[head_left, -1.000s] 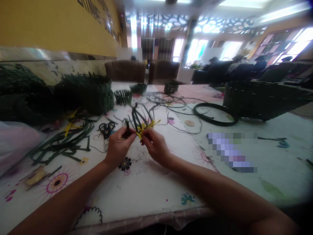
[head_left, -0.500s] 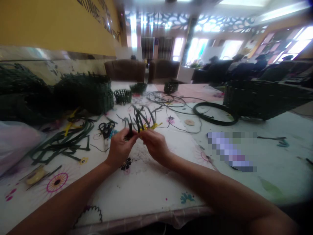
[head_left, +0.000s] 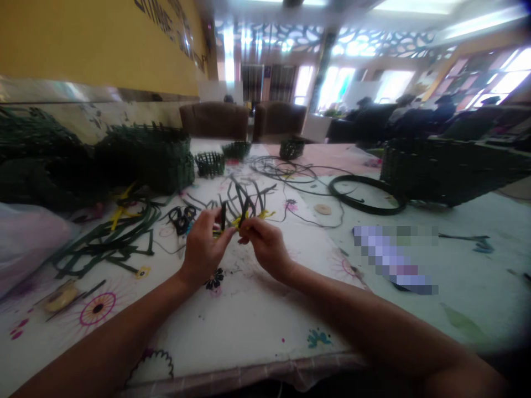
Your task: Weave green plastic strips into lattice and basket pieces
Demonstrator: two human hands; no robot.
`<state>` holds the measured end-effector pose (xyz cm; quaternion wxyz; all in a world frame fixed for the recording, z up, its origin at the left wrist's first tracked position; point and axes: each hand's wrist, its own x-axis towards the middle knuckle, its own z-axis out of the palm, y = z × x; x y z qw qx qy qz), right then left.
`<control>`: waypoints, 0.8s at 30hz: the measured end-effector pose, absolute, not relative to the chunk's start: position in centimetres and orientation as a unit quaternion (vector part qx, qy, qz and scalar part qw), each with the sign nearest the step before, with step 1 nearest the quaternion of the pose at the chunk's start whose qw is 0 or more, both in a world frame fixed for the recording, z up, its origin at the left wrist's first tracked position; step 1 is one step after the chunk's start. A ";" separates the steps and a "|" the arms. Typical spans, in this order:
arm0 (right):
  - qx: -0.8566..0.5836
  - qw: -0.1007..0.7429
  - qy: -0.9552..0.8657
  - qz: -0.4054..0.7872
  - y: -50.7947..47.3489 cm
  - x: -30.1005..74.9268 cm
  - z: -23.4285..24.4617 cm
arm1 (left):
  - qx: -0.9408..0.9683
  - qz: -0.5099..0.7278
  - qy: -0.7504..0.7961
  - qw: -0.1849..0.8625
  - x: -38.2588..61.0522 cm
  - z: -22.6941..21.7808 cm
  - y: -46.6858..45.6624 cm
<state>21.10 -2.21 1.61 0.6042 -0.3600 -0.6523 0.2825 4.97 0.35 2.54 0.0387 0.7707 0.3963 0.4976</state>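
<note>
A small weave of dark green and yellow strips [head_left: 244, 196] is held up in front of me, its loose green ends fanning upward and away. My left hand [head_left: 203, 243] grips its near left side, thumb pointing toward the right hand, with one dark strip standing up beside the fingers. My right hand [head_left: 267, 243] pinches the near edge by a yellow strip. Both hands' fingertips nearly meet, and they partly hide the weave's lower part. Left of the left hand lie black-handled scissors [head_left: 182, 216] on the flowered tablecloth [head_left: 249, 326].
Cut green and yellow strips [head_left: 112, 237] lie in a heap at left, near a plastic bag [head_left: 29, 243]. Large green woven baskets [head_left: 153, 157] stand behind them; another basket [head_left: 448, 171] is at right. A coiled strip [head_left: 367, 209] and a blurred-out purple object [head_left: 388, 257] lie at right.
My left hand's fingers have risen and loosened a little around the weave. My right hand's fingers have shifted slightly along its near edge, where more of the dark strip and yellow shows.
</note>
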 end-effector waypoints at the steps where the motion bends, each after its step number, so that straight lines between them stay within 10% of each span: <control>1: -0.361 0.609 -0.641 0.298 -2.1 21.1 1.6 | 0.777 0.496 0.388 -0.013 4.8 2.7 0.3; 6: -0.361 0.627 -0.608 0.328 -2.0 21.1 1.9 | 0.794 0.470 0.308 -0.232 4.1 3.6 -1.0; 24: -0.390 0.596 -0.624 0.321 -2.2 21.0 1.8 | 0.862 0.397 0.288 -0.131 4.4 2.9 0.7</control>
